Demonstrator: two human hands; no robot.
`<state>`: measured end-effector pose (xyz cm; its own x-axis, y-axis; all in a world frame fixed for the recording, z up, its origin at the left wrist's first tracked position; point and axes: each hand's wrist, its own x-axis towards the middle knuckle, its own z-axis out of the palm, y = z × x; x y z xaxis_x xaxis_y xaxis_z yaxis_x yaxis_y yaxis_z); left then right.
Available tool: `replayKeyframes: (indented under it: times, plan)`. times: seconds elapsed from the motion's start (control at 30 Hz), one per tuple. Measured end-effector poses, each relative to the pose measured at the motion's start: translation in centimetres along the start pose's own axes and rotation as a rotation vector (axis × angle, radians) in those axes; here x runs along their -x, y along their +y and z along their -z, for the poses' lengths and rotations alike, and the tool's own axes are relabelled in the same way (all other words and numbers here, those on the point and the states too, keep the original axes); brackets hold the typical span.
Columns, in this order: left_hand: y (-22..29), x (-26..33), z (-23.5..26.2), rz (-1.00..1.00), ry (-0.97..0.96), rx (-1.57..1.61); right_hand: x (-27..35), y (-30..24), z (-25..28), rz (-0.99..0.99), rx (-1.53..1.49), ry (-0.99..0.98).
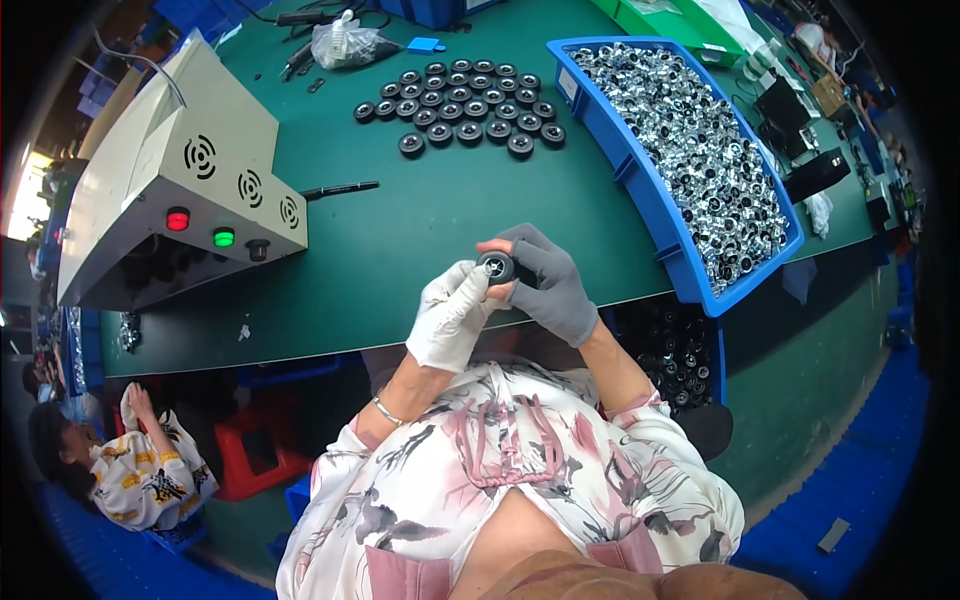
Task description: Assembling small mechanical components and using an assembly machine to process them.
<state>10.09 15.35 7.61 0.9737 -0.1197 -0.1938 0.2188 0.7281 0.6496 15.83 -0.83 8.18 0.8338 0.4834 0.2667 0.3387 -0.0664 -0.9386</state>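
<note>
Between my two hands, just over the front part of the green table, is a small black wheel [494, 267] with a silver hub. My left hand [450, 315], in a white glove, pinches its left side with the thumb near the hub. From the right, my right hand [553, 283], in a grey glove with bare fingertips, grips the rim with thumb and fingers. Farther back on the table lies a group of similar black wheels [470, 133], set flat in loose rows. To the right stands a blue bin [627, 160] heaped with shiny silver and black hub parts [690, 150].
A beige machine [215, 150] with red and green buttons stands at the left. A black pen [341, 190] lies beside it. A plastic bag [345, 45] and tools are at the back. Below the table edge, another bin holds dark wheels [680, 355]. A person [140, 460] sits at lower left.
</note>
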Motion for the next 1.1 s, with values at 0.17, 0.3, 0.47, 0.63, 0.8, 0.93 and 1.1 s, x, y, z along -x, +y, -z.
replayKeyframes:
  times: [0.17, 0.3, 0.47, 0.63, 0.8, 0.93, 1.1]
  plan:
    - [-0.2, -0.1, 0.1, 0.015, 0.019, 0.013, -0.3, -0.7, 0.7, -0.010, 0.071, -0.085]
    - [-0.2, -0.1, 0.0, -0.029, 0.101, -0.283, -0.7, -1.0, 1.2, 0.159, 0.269, -0.058]
    - [-0.4, 0.3, -1.3, -0.025, -0.018, 0.134, -0.1, -0.1, 0.6, -0.290, -0.732, 0.035]
    - [0.2, 0.7, -1.5, -0.240, 0.168, -0.520, 0.7, 1.2, 0.2, -0.308, -1.329, -0.004]
    - [1.5, -0.6, -2.3, -0.809, 0.150, -1.232, 0.7, 1.5, -1.0, -0.404, -1.646, 0.024]
    - [1.9, -2.1, -3.5, -0.840, 0.019, -1.420, 1.1, 0.4, -1.9, -0.529, -1.692, 0.066]
    - [1.6, -4.0, -3.4, -0.843, -0.109, -1.494, 1.4, 0.3, -2.4, -0.486, -1.819, 0.097]
